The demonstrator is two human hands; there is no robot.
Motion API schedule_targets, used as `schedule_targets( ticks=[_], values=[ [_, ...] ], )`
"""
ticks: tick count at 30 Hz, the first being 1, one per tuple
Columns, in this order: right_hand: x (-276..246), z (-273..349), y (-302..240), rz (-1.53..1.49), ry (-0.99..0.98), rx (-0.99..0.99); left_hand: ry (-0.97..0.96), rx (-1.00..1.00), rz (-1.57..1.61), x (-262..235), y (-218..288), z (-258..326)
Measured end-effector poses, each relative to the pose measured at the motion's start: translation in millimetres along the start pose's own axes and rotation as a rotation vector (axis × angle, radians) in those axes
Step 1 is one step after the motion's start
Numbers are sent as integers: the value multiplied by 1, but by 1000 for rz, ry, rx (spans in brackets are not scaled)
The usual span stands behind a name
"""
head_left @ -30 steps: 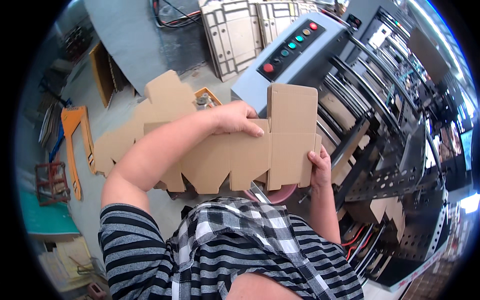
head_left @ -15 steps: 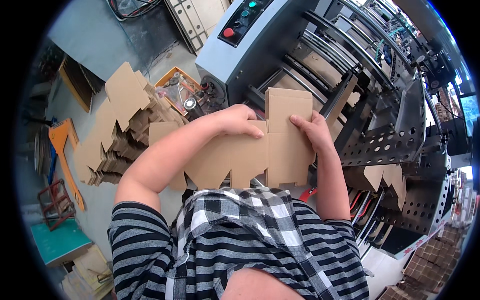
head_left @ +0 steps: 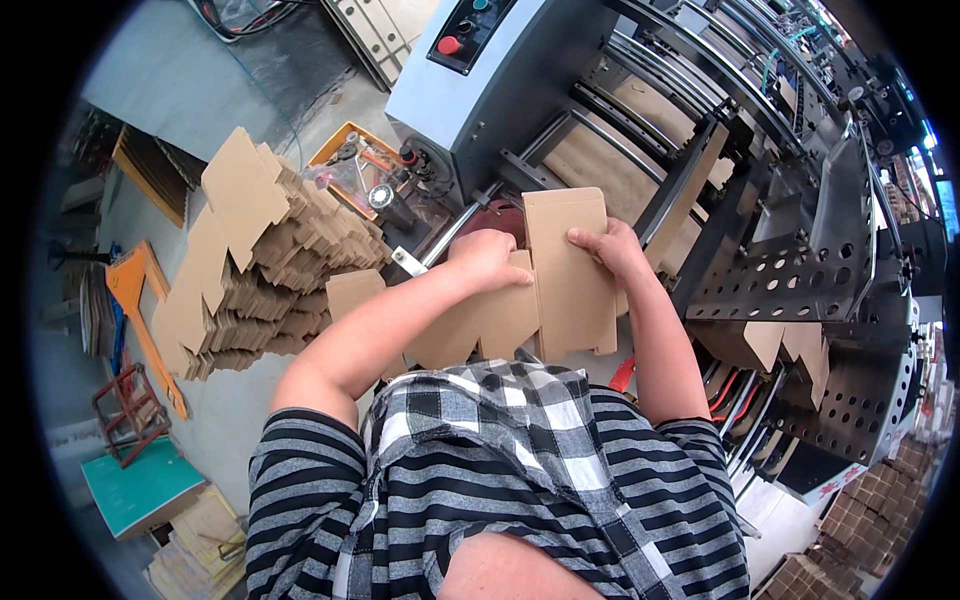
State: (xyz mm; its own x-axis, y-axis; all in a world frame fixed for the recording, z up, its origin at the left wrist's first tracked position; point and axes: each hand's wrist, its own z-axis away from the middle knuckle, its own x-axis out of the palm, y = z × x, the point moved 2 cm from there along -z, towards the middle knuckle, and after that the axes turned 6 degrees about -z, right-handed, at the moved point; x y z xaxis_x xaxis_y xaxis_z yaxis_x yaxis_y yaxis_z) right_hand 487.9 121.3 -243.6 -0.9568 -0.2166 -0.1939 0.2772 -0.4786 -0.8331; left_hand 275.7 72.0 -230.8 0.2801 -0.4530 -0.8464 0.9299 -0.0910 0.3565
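Observation:
Held in front of my body is a brown die-cut cardboard box blank with notched flaps and a crease down its middle. My left hand grips its upper edge left of the crease, the thumb lying on the near face and the fingers behind. At the right edge, my right hand pinches the taller panel, thumb in front and the other fingers mostly hidden behind. Part of the blank's left end is covered by my left forearm.
A tall stack of cardboard blanks stands to the left. Ahead and right is a large machine with rollers and perforated metal plates. A yellow tool bin sits beside it. An orange handle and a teal board are far left.
The blank now looks narrower, its left part angled away. My left hand has come slightly closer to the right one, and the stack shows more fully. Both hands keep their grip.

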Motion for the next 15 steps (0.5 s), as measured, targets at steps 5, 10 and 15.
schedule_targets(
  ticks=[5,10,15],
  values=[
    [-2,-6,5,-33,-37,45,-23,11,-41,2,5,-2],
    [-1,-27,18,202,30,14,-12,16,71,16,-13,-14],
    [10,-25,2,514,98,-61,-190,-41,497,43,-47,-38]
  ],
)
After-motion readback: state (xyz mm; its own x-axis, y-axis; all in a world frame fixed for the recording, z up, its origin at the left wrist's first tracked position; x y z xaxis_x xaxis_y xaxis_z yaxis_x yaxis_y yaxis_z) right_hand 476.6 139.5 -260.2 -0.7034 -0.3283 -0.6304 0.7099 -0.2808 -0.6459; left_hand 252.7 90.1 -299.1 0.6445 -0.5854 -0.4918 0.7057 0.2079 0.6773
